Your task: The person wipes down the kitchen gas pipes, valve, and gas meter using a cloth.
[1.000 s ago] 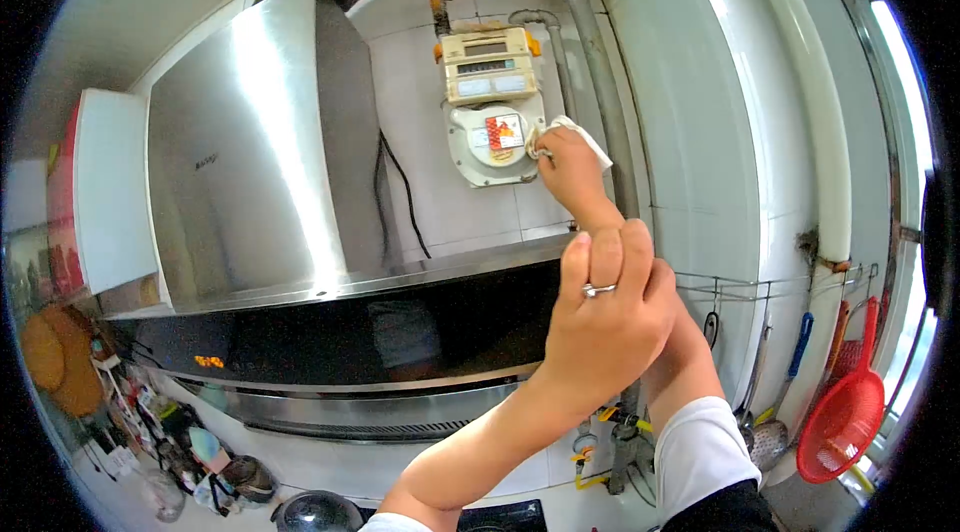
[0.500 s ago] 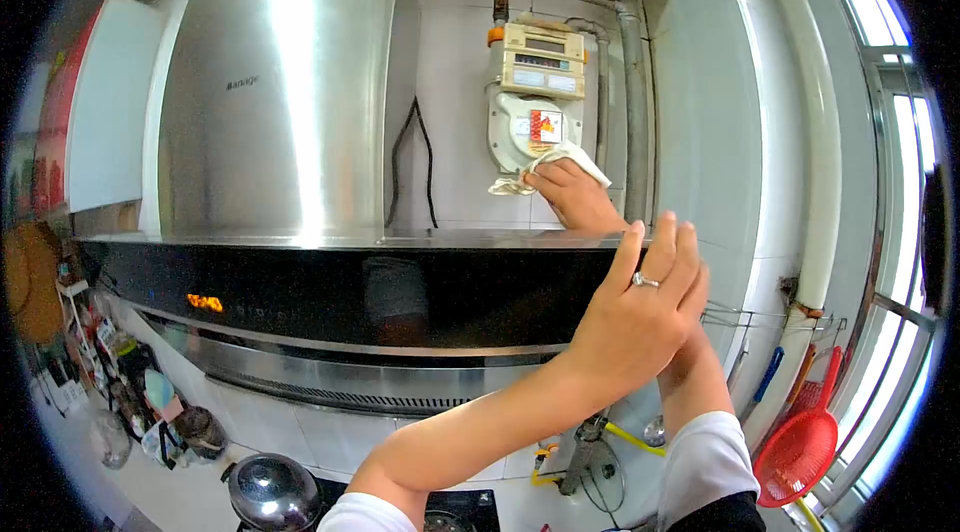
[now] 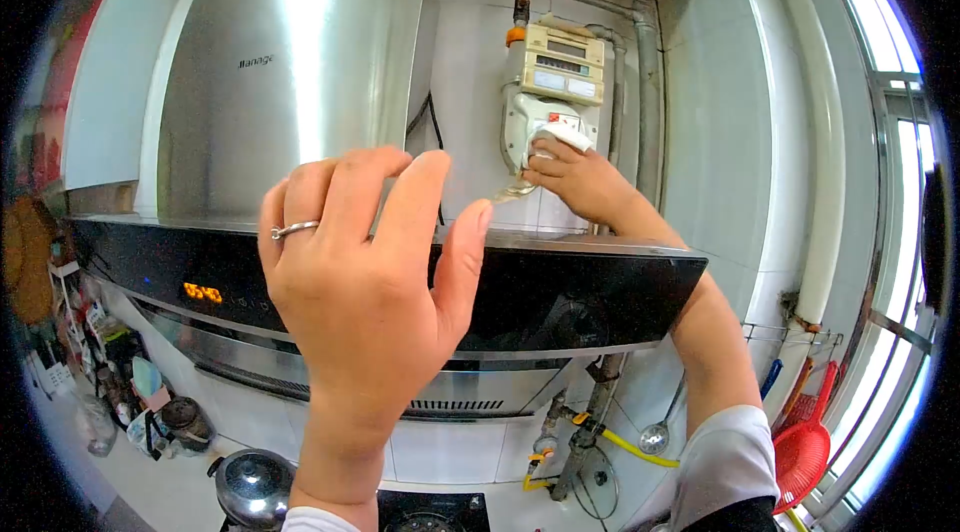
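My right hand [image 3: 580, 179] reaches over the range hood and holds a white cloth [image 3: 562, 137] against the lower, round part of the gas meter [image 3: 563, 67]. Part of the cloth hangs below its fingers. My left hand [image 3: 360, 252], with a ring on one finger, is raised in front of the hood's black front panel [image 3: 540, 297]. Its fingers are apart and slightly bent, with nothing in them. The meter is fixed to the tiled wall between the steel hood duct [image 3: 290, 72] and grey pipes [image 3: 648, 102].
Below the hood are a lidded wok [image 3: 252, 485], a stove [image 3: 430, 512] and a yellow gas hose [image 3: 640, 449]. At right hang a ladle [image 3: 654, 438] and a red strainer [image 3: 802, 457] near the window. A cabinet [image 3: 115, 82] and cluttered items are at left.
My left hand has moved left, away from my right forearm, with its fingers spread. My right hand has shifted the cloth from the meter's right edge over its lower face. The view has shifted.
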Motion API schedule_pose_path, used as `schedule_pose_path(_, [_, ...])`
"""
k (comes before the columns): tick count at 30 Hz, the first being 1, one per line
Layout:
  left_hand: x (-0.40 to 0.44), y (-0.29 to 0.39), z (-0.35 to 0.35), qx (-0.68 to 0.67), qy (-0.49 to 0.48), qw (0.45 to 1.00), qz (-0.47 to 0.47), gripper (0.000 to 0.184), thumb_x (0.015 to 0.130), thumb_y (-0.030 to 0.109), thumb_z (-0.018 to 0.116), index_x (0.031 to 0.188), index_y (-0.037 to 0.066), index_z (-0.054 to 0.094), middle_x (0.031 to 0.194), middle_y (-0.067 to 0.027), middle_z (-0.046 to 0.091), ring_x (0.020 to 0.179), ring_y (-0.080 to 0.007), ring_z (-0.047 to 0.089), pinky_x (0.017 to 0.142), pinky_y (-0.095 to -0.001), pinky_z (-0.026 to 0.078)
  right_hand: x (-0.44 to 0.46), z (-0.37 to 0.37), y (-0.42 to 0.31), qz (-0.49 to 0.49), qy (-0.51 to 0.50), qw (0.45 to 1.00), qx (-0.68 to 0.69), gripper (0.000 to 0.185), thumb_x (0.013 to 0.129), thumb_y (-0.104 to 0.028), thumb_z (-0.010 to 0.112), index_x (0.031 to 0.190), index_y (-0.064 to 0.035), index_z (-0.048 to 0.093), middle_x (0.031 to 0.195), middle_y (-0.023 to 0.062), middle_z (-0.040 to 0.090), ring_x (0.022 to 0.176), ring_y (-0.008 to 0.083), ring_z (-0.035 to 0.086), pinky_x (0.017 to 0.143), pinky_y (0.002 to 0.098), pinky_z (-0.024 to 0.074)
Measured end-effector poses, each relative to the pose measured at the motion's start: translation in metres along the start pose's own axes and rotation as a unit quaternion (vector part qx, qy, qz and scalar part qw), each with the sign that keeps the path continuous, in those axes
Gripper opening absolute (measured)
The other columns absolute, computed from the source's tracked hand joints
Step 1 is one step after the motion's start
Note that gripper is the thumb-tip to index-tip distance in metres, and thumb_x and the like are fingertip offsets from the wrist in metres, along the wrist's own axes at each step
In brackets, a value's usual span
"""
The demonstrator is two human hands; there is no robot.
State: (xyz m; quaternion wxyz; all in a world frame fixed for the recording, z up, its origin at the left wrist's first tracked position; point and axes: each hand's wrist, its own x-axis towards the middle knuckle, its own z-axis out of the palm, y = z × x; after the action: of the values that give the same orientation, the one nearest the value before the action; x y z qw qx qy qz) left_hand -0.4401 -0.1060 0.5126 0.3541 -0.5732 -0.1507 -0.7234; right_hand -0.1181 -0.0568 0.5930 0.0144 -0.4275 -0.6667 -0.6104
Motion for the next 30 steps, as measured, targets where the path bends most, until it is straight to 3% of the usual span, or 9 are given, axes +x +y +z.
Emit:
schedule_pose_path(3, [-0.01, -0.009, 0.012, -0.07, -0.066, 0.995, -0.031, 0.014, 0.081, 0.023, 0.062, 0.083, 0.009, 0.065, 0.078, -0.0078, 0.055, 0.074, -0.0269, 0.053, 0.064, -0.0362, 0.042, 0.007, -0.005, 0.011, -0.06, -0.028, 0.997, -0.029, 0.036, 0.085, -0.014, 0.048, 0.119, -0.0196, 0.058, 0.125, -0.0069, 0.052, 0.131, 0.0153, 0.035, 0.095, 0.0332, 0.0435])
schedule_pose_path(7, [-0.024, -0.016, 0.03, -0.047, -0.051, 0.998, 0.005, 0.027, 0.079, 0.03, 0.063, 0.063, 0.01, 0.053, 0.069, -0.0044, 0.045, 0.069, -0.0231, 0.048, 0.059, -0.0359, 0.038, 0.017, -0.023, 0.017, -0.107, -0.08, 0.991, -0.028, 0.034, 0.086, -0.013, 0.046, 0.118, -0.017, 0.057, 0.124, -0.0052, 0.053, 0.131, 0.0165, 0.036, 0.09, 0.0324, 0.0478])
schedule_pose_path(10, [-0.025, -0.018, 0.03, -0.053, -0.06, 0.997, 0.008, 0.027, 0.078, 0.031, 0.064, 0.063, 0.011, 0.053, 0.069, -0.0041, 0.045, 0.07, -0.0228, 0.048, 0.06, -0.0359, 0.037, 0.021, -0.025, 0.027, -0.157, -0.034, 0.985, -0.061, 0.033, 0.085, -0.012, 0.049, 0.116, -0.015, 0.058, 0.122, -0.002, 0.054, 0.128, 0.0186, 0.04, 0.089, 0.0326, 0.0493])
schedule_pose_path(12, [-0.027, -0.021, 0.032, -0.062, -0.049, 0.997, 0.006, 0.027, 0.077, 0.031, 0.064, 0.063, 0.011, 0.053, 0.069, -0.0038, 0.045, 0.07, -0.0225, 0.048, 0.06, -0.0357, 0.036, 0.021, -0.033, 0.039, -0.135, -0.018, 0.99, -0.038, 0.034, 0.081, -0.011, 0.054, 0.114, -0.0142, 0.059, 0.119, 0.001, 0.055, 0.121, 0.0211, 0.047, 0.088, 0.0328, 0.0497])
schedule_pose_path(14, [-0.029, -0.021, 0.032, -0.074, -0.042, 0.996, 0.006, 0.027, 0.077, 0.031, 0.064, 0.063, 0.011, 0.052, 0.07, -0.0035, 0.045, 0.071, -0.0222, 0.048, 0.06, -0.0355, 0.035, 0.028, -0.061, 0.045, -0.093, 0.028, 0.988, -0.116, 0.032, 0.078, -0.01, 0.057, 0.11, -0.0124, 0.061, 0.115, 0.003, 0.056, 0.113, 0.0236, 0.053, 0.085, 0.0329, 0.051])
schedule_pose_path(21, [-0.03, -0.02, 0.032, -0.079, -0.054, 0.995, -0.003, 0.023, 0.079, 0.029, 0.061, 0.067, 0.012, 0.051, 0.071, -0.0044, 0.044, 0.07, -0.024, 0.046, 0.062, -0.0371, 0.036, 0.08, -0.122, 0.04, -0.076, 0.104, 0.984, -0.121, 0.031, 0.073, -0.008, 0.061, 0.102, -0.0187, 0.065, 0.109, 0.0033, 0.056, 0.096, 0.0247, 0.059, 0.078, 0.0351, 0.0516])
schedule_pose_path(26, [-0.032, -0.019, 0.033, -0.106, -0.044, 0.993, -0.02, 0.023, 0.078, 0.03, 0.062, 0.067, 0.012, 0.051, 0.072, -0.0042, 0.044, 0.072, -0.0239, 0.046, 0.064, -0.0373, 0.035, 0.121, -0.129, 0.036, -0.111, 0.091, 0.984, -0.107, 0.031, 0.074, -0.005, 0.06, 0.101, -0.0179, 0.061, 0.107, 0.0031, 0.055, 0.091, 0.0257, 0.06, 0.075, 0.0353, 0.0517])
schedule_pose_path(28, [-0.031, -0.019, 0.032, -0.128, -0.042, 0.99, -0.03, 0.023, 0.077, 0.03, 0.063, 0.068, 0.012, 0.051, 0.072, -0.004, 0.044, 0.074, -0.0235, 0.046, 0.066, -0.0372, 0.035, 0.133, -0.114, 0.033, -0.11, 0.037, 0.989, -0.093, 0.024, 0.075, -0.004, 0.06, 0.097, -0.0141, 0.059, 0.11, 0.003, 0.056, 0.097, 0.0235, 0.06, 0.078, 0.0336, 0.0515])
schedule_pose_path(30, [-0.032, -0.019, 0.031, -0.141, -0.044, 0.989, -0.032, 0.023, 0.076, 0.03, 0.063, 0.068, 0.013, 0.051, 0.072, -0.0039, 0.044, 0.075, -0.0231, 0.046, 0.066, -0.037, 0.035, 0.141, -0.102, 0.024, -0.112, -0.017, 0.988, -0.106, 0.012, 0.076, -0.008, 0.056, 0.088, -0.0108, 0.055, 0.099, 0.0035, 0.056, 0.092, 0.0243, 0.059, 0.075, 0.0355, 0.0503])
